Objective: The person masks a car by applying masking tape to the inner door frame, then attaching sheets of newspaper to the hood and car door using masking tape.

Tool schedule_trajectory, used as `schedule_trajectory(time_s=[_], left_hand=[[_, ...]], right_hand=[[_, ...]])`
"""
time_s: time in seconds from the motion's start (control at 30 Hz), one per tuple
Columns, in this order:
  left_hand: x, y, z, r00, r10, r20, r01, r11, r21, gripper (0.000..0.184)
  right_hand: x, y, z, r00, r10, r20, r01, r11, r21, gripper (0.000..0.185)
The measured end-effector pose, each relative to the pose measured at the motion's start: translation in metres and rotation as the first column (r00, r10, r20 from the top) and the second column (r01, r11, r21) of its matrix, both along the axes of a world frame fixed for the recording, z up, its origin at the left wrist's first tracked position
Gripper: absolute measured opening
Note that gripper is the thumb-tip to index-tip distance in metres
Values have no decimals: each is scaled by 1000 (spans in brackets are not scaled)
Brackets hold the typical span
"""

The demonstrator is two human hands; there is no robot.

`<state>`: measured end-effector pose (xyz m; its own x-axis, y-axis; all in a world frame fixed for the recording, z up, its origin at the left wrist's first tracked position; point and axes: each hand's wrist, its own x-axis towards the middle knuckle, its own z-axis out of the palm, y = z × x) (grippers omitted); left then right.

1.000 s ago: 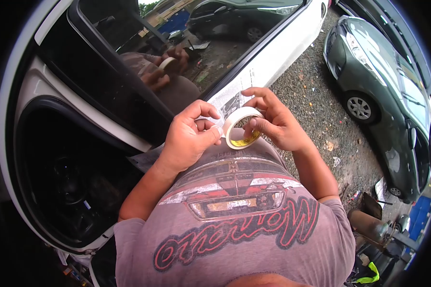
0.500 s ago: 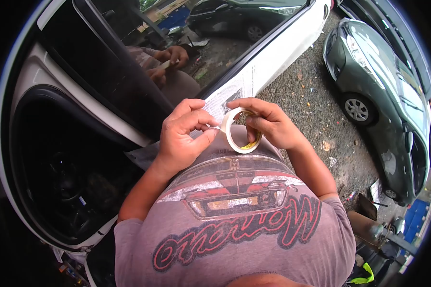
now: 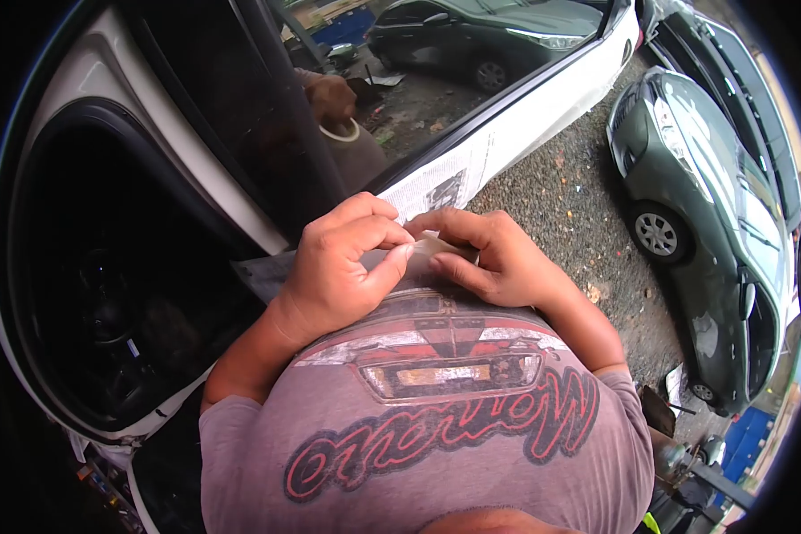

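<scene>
In front of my shirt, both hands meet at a roll of white masking tape (image 3: 442, 249). My right hand (image 3: 498, 258) grips the roll, which is tipped so that it shows mostly edge-on and partly hidden by the fingers. The thumb and forefinger of my left hand (image 3: 338, 258) pinch the tape's end at the roll's left side. Just beyond the hands, a sheet of printed newspaper (image 3: 449, 182) lies along the white car door panel (image 3: 543, 116) below the window.
The dark car window (image 3: 445, 80) reflects a hand with the roll. An open door frame (image 3: 142, 151) stands at left. Gravel ground (image 3: 561, 191) stretches to the right, where a dark grey car (image 3: 707, 196) is parked. A blue object (image 3: 748, 440) is at lower right.
The roll has turned from face-on to nearly edge-on, and my hands have drawn closer together around it. The view has shifted slightly.
</scene>
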<state>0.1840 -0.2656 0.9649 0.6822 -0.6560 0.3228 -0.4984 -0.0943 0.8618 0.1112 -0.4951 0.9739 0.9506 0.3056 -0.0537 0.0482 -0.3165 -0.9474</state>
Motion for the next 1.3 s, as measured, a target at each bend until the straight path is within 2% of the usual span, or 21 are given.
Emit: schedule_trajectory(time_s=[0.07,0.1,0.13,0.27,0.37,0.5,0.53,0.57,0.6,0.63,0.67,0.73,0.77,0.83,0.87,0.93,1.0,1.03,1.17,1.27,1.3], left_hand=[[-4,3,2,999,6,37,-8,999,41,11],[-5,4,0,999,28,38,-29,999,43,11],[-5,4,-2,997,32,63,-33,999,13,10],[-5,17,-12,991,109,75,-102,991,-83,6],[-14,26,-28,991,129,-23,-131,972,-196,6],[-24,43,-39,975,219,21,-202,930,-306,7],[-25,48,-39,970,236,57,-205,922,-330,7],[-29,64,-36,927,374,1,-355,882,-310,7],[-26,90,-42,846,514,142,-458,836,-301,6],[-31,118,-52,820,572,-38,-552,771,-317,6],[-34,149,-69,803,557,-210,-595,732,-333,6],[-41,214,-112,716,507,-480,-637,755,-153,10],[-42,236,-131,694,481,-536,-625,772,-116,15],[-47,247,-163,635,470,-613,-625,779,-51,18],[-47,248,-181,581,453,-677,-605,796,13,21],[-51,242,-218,569,428,-702,-618,786,-21,24],[-50,231,-232,539,347,-768,-745,622,-241,26],[-46,223,-235,555,393,-734,-781,551,-295,31],[-24,210,-232,593,304,-746,-763,509,-399,31],[-7,205,-228,710,298,-638,-663,589,-462,21],[-5,212,-226,688,224,-691,-642,632,-434,16]], right_hand=[[0,6,7,996,-5,91,34,945,-324,22],[0,14,2,975,-50,218,120,939,-322,10],[-1,17,0,975,-15,222,87,945,-316,10],[7,20,6,971,-203,-124,193,977,-92,6],[3,26,-5,969,-179,-169,187,982,30,11],[5,46,0,974,-169,-149,182,980,82,10],[9,47,1,964,-249,-98,256,964,74,11],[15,43,2,944,-328,-45,331,941,69,11],[30,17,-5,881,-469,60,468,883,33,12],[39,-1,2,804,-592,51,585,804,104,10],[45,-34,-7,810,-585,45,561,795,232,9],[41,-52,3,878,-469,97,451,878,159,4],[42,-35,7,888,-451,94,435,888,149,4],[36,6,16,904,-394,167,412,907,-90,6],[40,4,9,944,-296,145,312,945,-100,13],[44,12,-2,967,-220,129,234,966,-106,16],[41,18,-7,974,-203,98,213,970,-114,17],[41,19,-9,976,-201,88,210,971,-117,17],[40,27,-14,977,-202,64,210,966,-149,16],[37,32,-15,976,-209,65,217,963,-158,17],[36,34,-15,976,-211,62,219,960,-172,18]])
